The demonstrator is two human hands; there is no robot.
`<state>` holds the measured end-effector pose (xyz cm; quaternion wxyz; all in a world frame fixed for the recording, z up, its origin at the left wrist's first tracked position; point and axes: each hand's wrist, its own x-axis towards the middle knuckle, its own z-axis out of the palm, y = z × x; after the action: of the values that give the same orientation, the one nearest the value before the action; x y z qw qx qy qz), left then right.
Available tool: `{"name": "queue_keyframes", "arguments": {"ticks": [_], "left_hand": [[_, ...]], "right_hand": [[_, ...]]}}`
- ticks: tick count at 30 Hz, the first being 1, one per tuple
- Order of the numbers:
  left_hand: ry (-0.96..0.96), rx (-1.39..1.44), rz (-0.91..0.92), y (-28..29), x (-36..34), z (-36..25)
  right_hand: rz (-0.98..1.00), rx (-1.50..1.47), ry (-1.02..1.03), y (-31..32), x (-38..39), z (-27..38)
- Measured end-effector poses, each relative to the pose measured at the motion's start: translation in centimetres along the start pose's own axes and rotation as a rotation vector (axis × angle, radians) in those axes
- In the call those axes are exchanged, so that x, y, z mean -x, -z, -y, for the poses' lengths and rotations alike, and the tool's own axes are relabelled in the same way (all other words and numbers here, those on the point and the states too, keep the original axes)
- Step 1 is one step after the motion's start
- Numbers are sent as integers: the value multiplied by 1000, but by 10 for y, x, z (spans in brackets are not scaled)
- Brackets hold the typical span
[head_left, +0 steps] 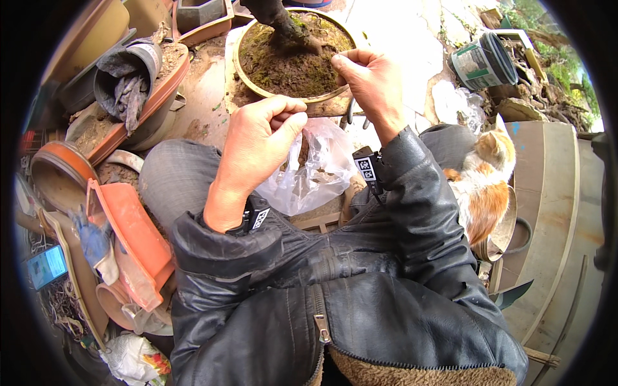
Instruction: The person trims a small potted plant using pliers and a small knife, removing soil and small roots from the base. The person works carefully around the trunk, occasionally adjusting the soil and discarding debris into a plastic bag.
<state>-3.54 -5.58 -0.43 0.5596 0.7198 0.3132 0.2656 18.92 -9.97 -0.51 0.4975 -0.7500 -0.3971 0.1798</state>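
Observation:
My left hand (261,138) is closed, thumb against the curled fingers, just in front of the round bonsai pot. Thumb and forefinger of my right hand (373,83) are pinched together at the pot's right rim. Whatever either hand holds, if anything, is too small to make out. The tan pot (241,61) holds mossy soil (277,71), from which a thick dark trunk (273,18) rises and leans left. A clear plastic bag (312,183) lies crumpled below my hands, between my knees. Dark thin loops (349,110) stick out beside my right wrist.
An orange and white cat (484,193) sits by my right knee. Orange planters (132,238), a blue-and-white glove (94,241) and a grey pot (138,74) crowd the left. A dark bucket (484,61) lies tipped at the far right, near cardboard (541,167).

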Motion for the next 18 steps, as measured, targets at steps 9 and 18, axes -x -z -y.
{"name": "queue_keyframes", "arguments": {"ticks": [9, 18], "left_hand": [[-5, -15, -2, 0, 3, -3], [-15, -19, 5, 3, 4, -4]], "right_hand": [[-46, 147, 41, -4, -3, 4], [-22, 72, -53, -1, -5, 2]]}}
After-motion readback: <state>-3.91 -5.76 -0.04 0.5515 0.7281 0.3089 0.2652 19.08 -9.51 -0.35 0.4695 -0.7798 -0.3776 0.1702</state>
